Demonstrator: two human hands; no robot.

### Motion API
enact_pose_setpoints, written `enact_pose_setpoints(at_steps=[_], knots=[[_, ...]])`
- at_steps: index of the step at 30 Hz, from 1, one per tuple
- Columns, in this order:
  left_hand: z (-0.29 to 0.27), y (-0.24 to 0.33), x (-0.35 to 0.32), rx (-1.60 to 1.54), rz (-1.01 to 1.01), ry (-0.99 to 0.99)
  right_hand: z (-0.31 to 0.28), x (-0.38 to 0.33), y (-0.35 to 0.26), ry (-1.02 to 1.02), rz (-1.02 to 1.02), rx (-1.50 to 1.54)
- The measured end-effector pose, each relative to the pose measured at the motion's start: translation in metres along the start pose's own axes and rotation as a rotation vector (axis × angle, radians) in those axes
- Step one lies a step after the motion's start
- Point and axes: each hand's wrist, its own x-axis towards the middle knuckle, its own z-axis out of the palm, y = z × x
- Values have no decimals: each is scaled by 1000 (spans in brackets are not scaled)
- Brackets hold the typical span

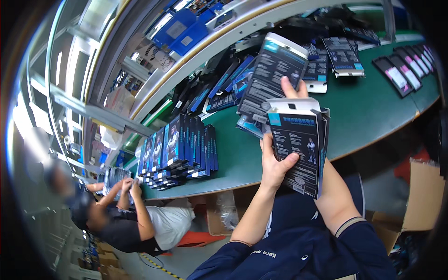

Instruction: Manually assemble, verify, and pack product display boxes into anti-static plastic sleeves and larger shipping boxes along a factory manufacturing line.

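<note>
While held up: dark packs [298, 144]

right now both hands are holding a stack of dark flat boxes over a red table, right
Not quite: the table is green, not red, as the head view shows. The left hand and right hand do hold a stack of dark flat boxes over it.

A green workbench [368, 112] carries stacked dark blue boxes [179, 149] and flat black packages [403, 70].
</note>
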Motion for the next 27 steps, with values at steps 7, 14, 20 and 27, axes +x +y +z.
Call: enact_pose_setpoints(at_steps=[7,14,20,27], knots=[[6,13,-6,43,135,20,-34,25,36,34,-471,-499],[-8,23,-8,-326,-37,160,15,25,-52,76,382,48],[-42,43,12,-199,193,321,0,-22,-109,-387,-440,-148],[-19,18,29,-26,624,27,-28,-27,-63,-625,-151,-479]])
